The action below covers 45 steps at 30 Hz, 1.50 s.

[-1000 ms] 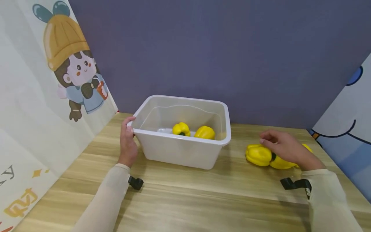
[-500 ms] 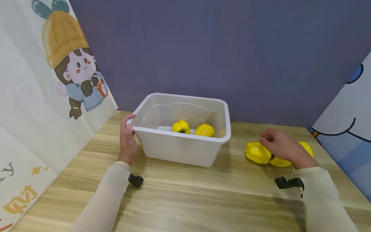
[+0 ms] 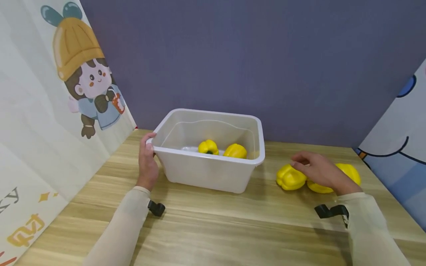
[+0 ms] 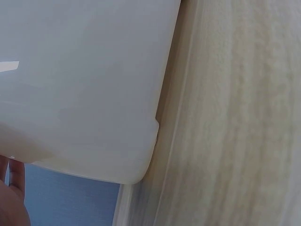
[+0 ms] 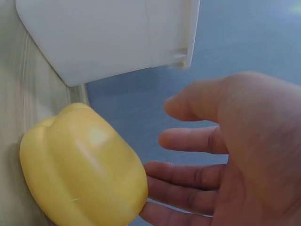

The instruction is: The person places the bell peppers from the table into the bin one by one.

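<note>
My left hand grips the left rim of a light grey plastic bin, thumb outside the wall. Inside the bin lie two yellow bell peppers, one showing its dark stem end and another on its side. To the right of the bin my right hand is over several yellow bell peppers on the table. In the right wrist view its loosely bent fingers touch the side of the nearest bell pepper without closing round it. The hand and wrist partly cover a second bell pepper and a third bell pepper.
The wood-grain table runs up to a dark blue-grey back panel. A white panel with a cartoon figure stands at the left. Another printed panel borders the right side.
The nearest bell pepper has shifted left and turned, coming apart from the one beside it. My right hand has moved slightly left with it. My left hand stays on the bin.
</note>
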Each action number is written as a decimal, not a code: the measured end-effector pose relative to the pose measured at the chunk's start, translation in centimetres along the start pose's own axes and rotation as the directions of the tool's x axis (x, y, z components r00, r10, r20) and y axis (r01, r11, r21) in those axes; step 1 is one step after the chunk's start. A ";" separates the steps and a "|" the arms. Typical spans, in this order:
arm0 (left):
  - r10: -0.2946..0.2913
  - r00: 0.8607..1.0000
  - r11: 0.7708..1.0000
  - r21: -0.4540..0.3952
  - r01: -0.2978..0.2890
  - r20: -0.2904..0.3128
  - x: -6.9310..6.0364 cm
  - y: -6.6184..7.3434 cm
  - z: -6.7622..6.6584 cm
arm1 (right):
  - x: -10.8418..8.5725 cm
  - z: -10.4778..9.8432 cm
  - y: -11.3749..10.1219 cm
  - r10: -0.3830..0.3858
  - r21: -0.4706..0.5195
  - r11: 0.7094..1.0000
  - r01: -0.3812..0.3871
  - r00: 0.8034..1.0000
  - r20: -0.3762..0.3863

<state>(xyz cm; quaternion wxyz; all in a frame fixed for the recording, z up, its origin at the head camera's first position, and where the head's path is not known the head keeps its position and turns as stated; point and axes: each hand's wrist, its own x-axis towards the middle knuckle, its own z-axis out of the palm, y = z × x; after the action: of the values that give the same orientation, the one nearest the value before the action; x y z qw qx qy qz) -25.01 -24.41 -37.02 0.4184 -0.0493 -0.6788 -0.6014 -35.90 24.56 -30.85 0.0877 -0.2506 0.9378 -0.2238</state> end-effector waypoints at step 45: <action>-0.023 1.000 0.998 -0.064 0.023 -0.007 0.1 0.1 0.0 | 0.2 2.6 0.1 -0.063 0.042 0.997 0.060 0.994 0.093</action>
<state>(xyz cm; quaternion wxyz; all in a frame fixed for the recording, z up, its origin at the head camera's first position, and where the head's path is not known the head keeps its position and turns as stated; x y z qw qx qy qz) -24.96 -24.42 -36.87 0.4123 -0.0526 -0.6582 -0.6277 -35.44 23.57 -33.23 0.1299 -0.2880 0.9199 -0.2324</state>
